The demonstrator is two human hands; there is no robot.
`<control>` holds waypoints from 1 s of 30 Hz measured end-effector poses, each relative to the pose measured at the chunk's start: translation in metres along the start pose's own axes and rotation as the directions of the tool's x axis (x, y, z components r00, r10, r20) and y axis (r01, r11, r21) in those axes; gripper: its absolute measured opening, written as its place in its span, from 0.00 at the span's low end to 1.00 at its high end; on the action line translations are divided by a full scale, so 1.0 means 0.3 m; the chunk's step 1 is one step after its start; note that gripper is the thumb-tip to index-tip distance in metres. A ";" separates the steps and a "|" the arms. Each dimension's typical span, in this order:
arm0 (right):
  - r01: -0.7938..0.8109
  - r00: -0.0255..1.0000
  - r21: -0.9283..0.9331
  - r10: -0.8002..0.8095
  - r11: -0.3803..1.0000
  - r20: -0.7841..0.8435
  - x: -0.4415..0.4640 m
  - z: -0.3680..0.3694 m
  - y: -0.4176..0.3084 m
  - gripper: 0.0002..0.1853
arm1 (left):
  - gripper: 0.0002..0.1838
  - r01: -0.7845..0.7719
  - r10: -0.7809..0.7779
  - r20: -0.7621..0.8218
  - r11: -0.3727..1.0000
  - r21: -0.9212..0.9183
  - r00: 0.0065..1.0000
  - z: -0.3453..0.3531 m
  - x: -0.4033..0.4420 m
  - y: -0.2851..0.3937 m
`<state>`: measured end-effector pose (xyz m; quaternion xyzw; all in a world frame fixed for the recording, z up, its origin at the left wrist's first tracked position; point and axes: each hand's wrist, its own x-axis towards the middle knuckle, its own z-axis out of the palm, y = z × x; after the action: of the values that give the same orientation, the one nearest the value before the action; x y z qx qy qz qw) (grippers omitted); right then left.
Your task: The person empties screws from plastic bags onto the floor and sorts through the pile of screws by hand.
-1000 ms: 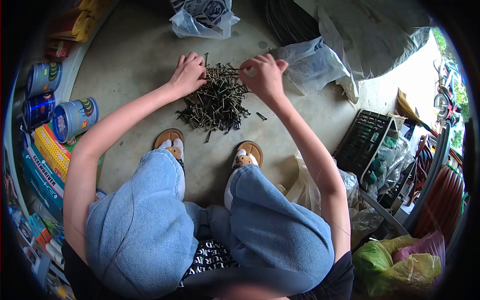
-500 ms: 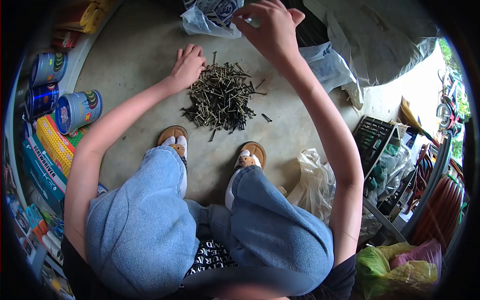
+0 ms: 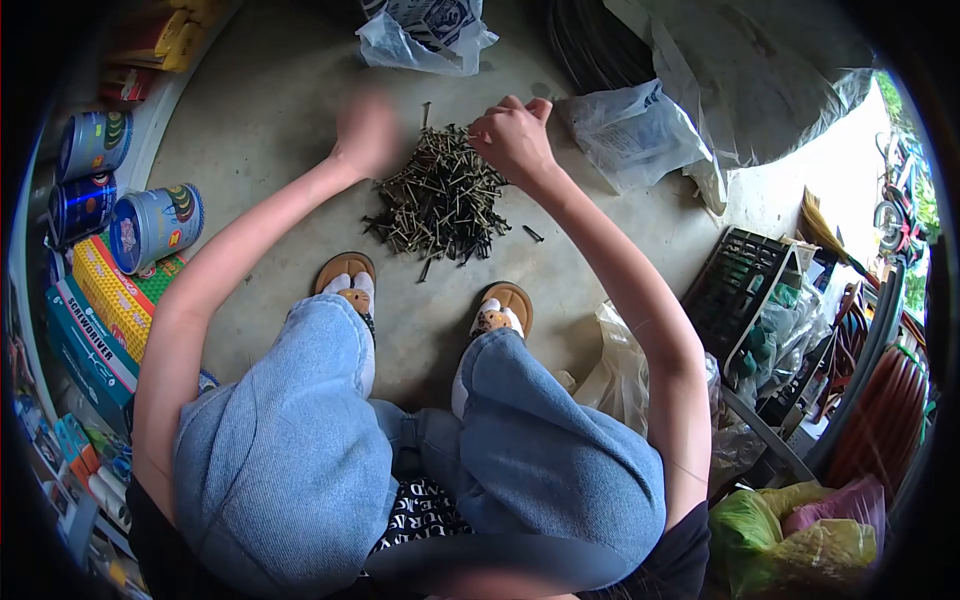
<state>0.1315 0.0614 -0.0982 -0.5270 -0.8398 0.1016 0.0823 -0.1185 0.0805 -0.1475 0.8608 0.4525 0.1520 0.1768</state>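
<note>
A heap of screws (image 3: 440,205), some brassy and some dark, lies on the concrete floor in front of my feet. My right hand (image 3: 512,138) is at the heap's upper right edge, its fingers curled and pressed together; whatever they pinch, if anything, is hidden. Motion smears my left hand (image 3: 368,135), which is just off the heap's upper left, so its fingers cannot be made out. One loose dark screw (image 3: 533,234) lies apart on the right.
A plastic bag with printed packaging (image 3: 425,40) sits beyond the heap, and another plastic bag (image 3: 640,135) lies to the right. Paint-like tins (image 3: 155,228) and a screwdriver box (image 3: 90,335) line the left. A dark crate (image 3: 735,290) stands at right.
My right hand has come down from beside the far bag to the heap's upper right edge. My left hand has shifted slightly and is now blurred.
</note>
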 end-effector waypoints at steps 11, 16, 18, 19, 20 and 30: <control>0.039 0.998 0.068 -0.035 0.997 -0.057 0.011 -0.013 -0.044 0.04 | 0.07 -0.127 0.121 -0.204 0.992 -0.019 0.972 -0.145 -0.001 0.127; 0.113 0.954 0.097 -0.081 0.989 -0.290 0.057 -0.291 -0.099 0.04 | 0.09 -0.219 0.261 -0.360 0.964 0.152 0.896 -0.380 0.108 0.242; 0.127 0.933 0.033 -0.108 0.991 -0.344 0.098 -0.391 -0.108 0.04 | 0.09 -0.218 0.307 -0.485 0.948 0.233 0.819 -0.461 0.155 0.261; 0.132 0.915 -0.005 -0.123 0.991 -0.385 0.120 -0.431 -0.112 0.04 | 0.09 -0.211 0.310 -0.498 0.946 0.245 0.810 -0.483 0.175 0.254; 0.104 0.927 0.013 -0.092 0.994 -0.364 0.149 -0.495 -0.130 0.06 | 0.09 -0.218 0.337 -0.510 0.935 0.279 0.792 -0.499 0.196 0.252; 0.046 0.954 -0.041 -0.056 0.998 -0.296 0.129 -0.329 -0.014 0.06 | 0.10 -0.238 0.323 -0.361 0.936 0.260 0.875 -0.319 0.173 0.163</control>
<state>0.1354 0.1027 -0.0006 -0.5158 -0.8328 0.0051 0.2012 -0.0953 0.1138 -0.0354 0.8820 0.3617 0.3001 -0.0336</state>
